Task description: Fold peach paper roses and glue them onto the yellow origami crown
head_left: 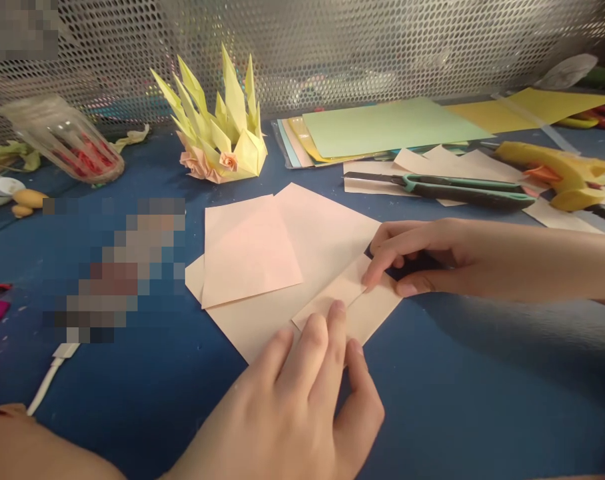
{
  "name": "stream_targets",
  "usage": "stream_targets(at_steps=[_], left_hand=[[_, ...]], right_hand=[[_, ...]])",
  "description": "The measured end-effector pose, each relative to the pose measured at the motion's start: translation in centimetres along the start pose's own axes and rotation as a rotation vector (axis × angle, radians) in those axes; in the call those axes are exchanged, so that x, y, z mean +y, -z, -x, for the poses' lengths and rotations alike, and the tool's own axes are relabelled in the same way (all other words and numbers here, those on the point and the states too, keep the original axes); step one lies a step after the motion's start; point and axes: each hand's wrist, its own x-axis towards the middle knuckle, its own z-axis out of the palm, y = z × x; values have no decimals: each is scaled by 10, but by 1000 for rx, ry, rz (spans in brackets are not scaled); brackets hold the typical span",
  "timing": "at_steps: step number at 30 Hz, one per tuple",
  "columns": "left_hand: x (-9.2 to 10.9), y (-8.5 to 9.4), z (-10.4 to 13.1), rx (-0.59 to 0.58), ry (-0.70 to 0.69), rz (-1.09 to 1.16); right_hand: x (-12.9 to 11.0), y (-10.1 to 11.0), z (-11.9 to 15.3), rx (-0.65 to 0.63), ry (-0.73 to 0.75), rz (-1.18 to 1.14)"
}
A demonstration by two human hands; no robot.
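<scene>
A small pale pink paper (pixel 327 300), folded with a seam along its middle, lies on a larger pale sheet on the blue table. My left hand (pixel 302 387) is open, its fingers stretched over the near part of the folded paper and the thumb beside its lower edge. From the right, my right hand (pixel 427 257) touches the far end with its fingertips. Its thumb rests apart from them at the right corner, and the hand is open. A separate pink paper square (pixel 250 257) lies left of the folded piece, on the same larger sheet (pixel 322 220).
Behind stands a yellow folded-paper crown (pixel 232 140) with pink paper roses. A utility knife (pixel 447 190), blade out, and a yellow glue gun (pixel 557 170) lie right. Coloured sheets (pixel 382 127), a glass jar (pixel 72 143), a white cable (pixel 47 380) and metal mesh (pixel 342 47) are around.
</scene>
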Motion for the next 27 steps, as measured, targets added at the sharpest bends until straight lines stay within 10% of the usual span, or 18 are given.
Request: stream_targets(at_steps=[10, 16, 27], left_hand=[[-39, 4, -23, 3, -145, 432], [-75, 1, -48, -208, -208, 663], [-64, 2, -40, -100, -215, 586]], right_hand=[[-9, 1, 1, 57, 65, 92], [-11, -3, 0, 53, 98, 86], [9, -18, -10, 302, 388, 158]])
